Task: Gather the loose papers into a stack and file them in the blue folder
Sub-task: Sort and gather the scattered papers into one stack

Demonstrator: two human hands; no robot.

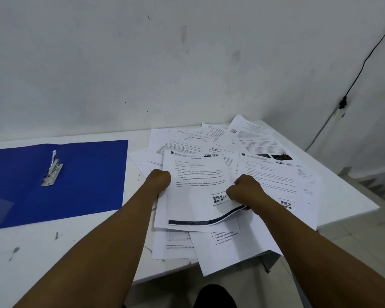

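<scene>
While the loose papers (227,174) are spread in an untidy heap over the right part of the white table (53,252), one printed sheet (196,192) on top of the heap is held at both sides. The left hand (160,180) is placed at the left edge of this sheet, and its fingers are curled under the edge, so that the sheet is gripped there; the fingertips themselves are hidden by the paper. The right hand (245,190) is closed on the right side of the same sheet, with the fingers folded together around the paper, and the lower right corner is bent upward beside it. A dark band is printed along the bottom edge of the sheet. Several papers are overlapped below it, and some of them are hung over the near edge and the right edge of the table.

The blue folder (58,181) is laid open and flat on the left part of the table, well apart from the hands and just beside the left border of the heap. A metal fastener (52,168) is seen in its middle, with one prong raised. A black cable (353,81) is run down the white wall (142,63) at the right.
</scene>
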